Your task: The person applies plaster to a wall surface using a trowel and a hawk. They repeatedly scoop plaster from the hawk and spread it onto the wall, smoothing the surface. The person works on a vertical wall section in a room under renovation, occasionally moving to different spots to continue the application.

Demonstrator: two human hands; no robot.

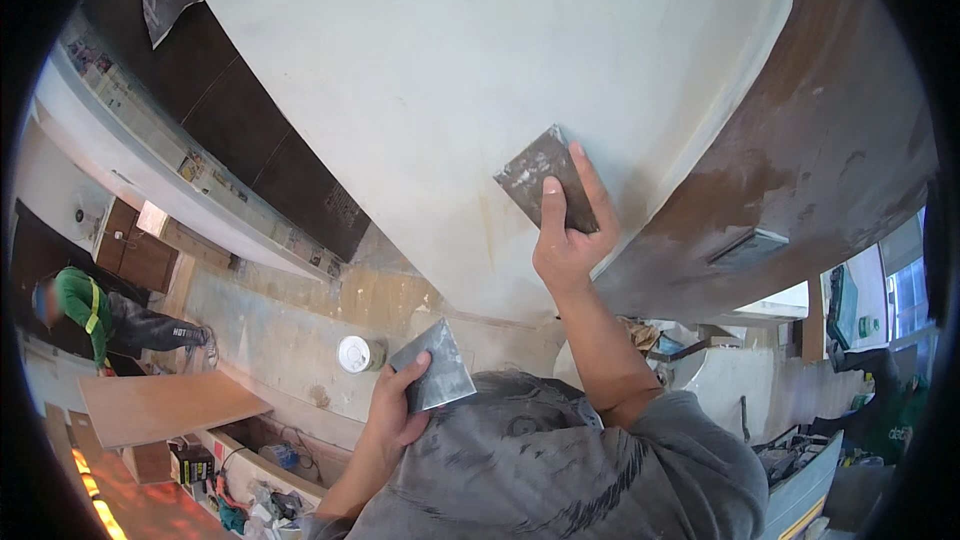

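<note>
My right hand [572, 240] is raised against a large white wall panel [480, 50]. It grips a square, dark grey putty blade [540, 175] smeared with white, thumb on its face and a finger stretched along its edge. The blade lies close to or on the panel; the exact contact is hard to see. Lower down, in front of my torso, my left hand [398, 395] pinches a second putty blade [440, 370], shiny and grey, under its thumb. Its other fingers are partly hidden behind the metal. Beside this blade a round tub with a white lid [355, 354] stands on the floor.
A person in a green top [78, 305] bends beside a brown board [165, 405] at the left. Tools and a box lie in the lower left. A brown, patchy wall [780, 130] adjoins the panel on the right; a tool cart [805, 470] stands lower right.
</note>
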